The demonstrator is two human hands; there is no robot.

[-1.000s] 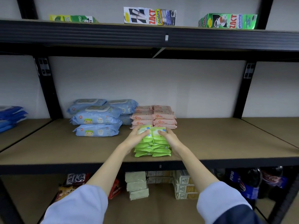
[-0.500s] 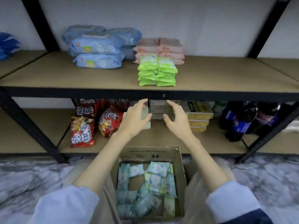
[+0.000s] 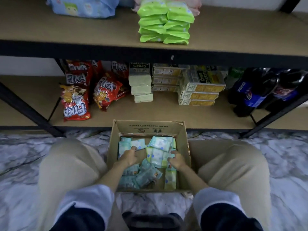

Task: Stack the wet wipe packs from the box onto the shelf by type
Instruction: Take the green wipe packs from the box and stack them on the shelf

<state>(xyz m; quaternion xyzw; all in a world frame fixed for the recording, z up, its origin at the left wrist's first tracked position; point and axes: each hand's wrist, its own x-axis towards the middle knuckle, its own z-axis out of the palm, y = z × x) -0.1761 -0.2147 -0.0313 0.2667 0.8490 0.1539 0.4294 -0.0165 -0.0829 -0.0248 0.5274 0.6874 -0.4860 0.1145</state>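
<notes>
A cardboard box [image 3: 148, 129] stands on the floor between my knees, holding several pale teal wet wipe packs [image 3: 160, 145]. Both my hands are down inside it. My left hand [image 3: 129, 157] curls its fingers on the edge of a teal pack [image 3: 138, 145] at the box's left. My right hand [image 3: 177, 160] pinches the edge of a pack [image 3: 164, 160] at the right side. On the shelf [image 3: 66, 30] above stand two side-by-side stacks of green packs [image 3: 164, 22], blue packs [image 3: 83, 5] at the left, and pink packs [image 3: 194, 5] behind.
The lower shelf holds red snack bags [image 3: 75, 104], stacked cracker boxes [image 3: 200, 90] and dark soda bottles [image 3: 253, 95]. A black slanted shelf leg [image 3: 28, 112] stands at the left and another at the right. The floor is marbled grey.
My hands left the green stack on the shelf, dropped past the lower shelf and went down into the box. My view tilted from the shelf down to the floor.
</notes>
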